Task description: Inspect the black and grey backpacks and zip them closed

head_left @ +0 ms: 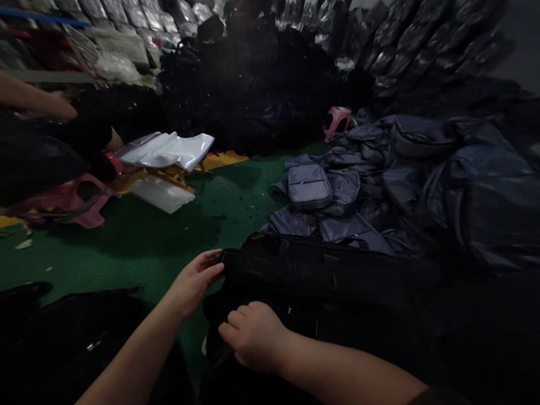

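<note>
A black bag (329,277) lies in front of me on the green floor (152,245). My left hand (195,281) grips the bag's left end, fingers curled over its edge. Just below it, my right hand (253,335) is closed on the bag's dark fabric near its lower left corner. What the right fingers pinch is hidden in the dark cloth.
A heap of grey bags (342,194) spreads to the right, with large dark sacks (489,194) behind. White plastic sleeves (169,150) lie at left beside a pink stool (80,200). Another person's arm (28,99) reaches in at far left. Another pink stool (336,120) stands at the back.
</note>
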Available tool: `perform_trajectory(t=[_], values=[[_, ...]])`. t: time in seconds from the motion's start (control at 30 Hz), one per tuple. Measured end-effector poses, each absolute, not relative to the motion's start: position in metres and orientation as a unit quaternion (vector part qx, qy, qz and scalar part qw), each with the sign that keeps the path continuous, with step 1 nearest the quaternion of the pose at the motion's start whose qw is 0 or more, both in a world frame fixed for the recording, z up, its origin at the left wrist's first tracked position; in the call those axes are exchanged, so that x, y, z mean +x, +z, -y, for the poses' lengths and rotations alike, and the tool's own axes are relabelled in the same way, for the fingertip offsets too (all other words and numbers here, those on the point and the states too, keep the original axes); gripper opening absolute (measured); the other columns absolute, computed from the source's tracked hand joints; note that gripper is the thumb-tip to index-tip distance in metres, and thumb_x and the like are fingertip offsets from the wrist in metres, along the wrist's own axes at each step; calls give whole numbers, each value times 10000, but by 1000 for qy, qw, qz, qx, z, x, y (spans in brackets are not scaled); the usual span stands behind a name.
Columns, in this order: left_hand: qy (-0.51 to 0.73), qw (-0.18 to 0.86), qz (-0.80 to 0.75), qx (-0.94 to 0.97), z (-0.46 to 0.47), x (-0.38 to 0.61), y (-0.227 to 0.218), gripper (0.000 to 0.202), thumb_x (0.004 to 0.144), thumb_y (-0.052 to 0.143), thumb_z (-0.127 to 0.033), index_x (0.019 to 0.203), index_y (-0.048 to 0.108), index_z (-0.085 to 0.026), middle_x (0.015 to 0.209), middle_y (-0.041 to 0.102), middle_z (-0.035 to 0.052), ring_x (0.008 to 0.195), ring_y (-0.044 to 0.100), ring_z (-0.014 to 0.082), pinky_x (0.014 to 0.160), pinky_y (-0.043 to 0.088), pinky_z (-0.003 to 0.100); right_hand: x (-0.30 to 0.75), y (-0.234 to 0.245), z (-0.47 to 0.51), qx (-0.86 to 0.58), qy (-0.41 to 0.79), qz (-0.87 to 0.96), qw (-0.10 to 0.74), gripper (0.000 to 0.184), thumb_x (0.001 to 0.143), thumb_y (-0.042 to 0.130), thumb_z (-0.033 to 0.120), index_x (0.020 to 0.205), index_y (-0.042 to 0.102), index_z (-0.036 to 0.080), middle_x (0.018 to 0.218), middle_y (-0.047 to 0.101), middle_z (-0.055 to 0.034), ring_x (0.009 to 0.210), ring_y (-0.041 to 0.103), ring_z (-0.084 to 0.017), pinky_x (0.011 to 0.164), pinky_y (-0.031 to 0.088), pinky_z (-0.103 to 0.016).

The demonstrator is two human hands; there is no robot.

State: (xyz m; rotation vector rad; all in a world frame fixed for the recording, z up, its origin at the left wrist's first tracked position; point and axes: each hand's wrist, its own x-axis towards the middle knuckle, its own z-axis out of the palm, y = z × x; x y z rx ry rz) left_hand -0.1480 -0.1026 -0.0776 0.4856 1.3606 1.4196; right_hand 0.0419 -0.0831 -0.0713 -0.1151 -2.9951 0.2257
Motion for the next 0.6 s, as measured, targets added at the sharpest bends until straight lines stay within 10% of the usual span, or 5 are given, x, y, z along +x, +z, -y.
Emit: perform_trajectory(t=[0.6], values=[[637,510,-552,169,109,-134,-56,406,696,694,-230,1091,602,-259,978,627,-2,904,592,140,706,514,222,46,-71,83,-49,70,993,76,93,835,468,205,809,554,180,741,577,-18,652,518,-170,523,327,-306]])
